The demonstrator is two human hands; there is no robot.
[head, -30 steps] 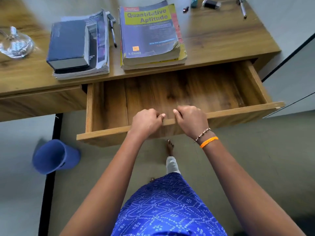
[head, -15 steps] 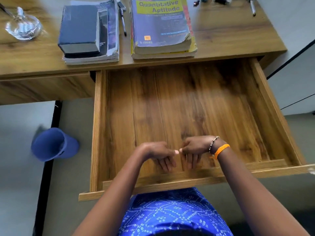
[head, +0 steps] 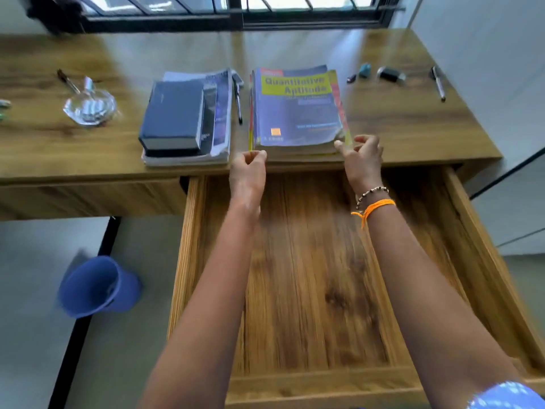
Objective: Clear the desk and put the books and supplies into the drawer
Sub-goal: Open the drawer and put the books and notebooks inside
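Both hands have been lifted from the drawer front to the Quantitative Aptitude book at frame centre. Contact is blurred. The left hand is curled, holding nothing visible; the right hand is loosely curled at the book's corner. A second book stack and pens remain on the wooden desk beneath a window.

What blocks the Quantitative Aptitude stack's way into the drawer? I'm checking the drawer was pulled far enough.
Nothing visible. Both the left hand and right hand are already at the stack's near corners, and the open drawer lies directly below the desk edge, its floor bare.
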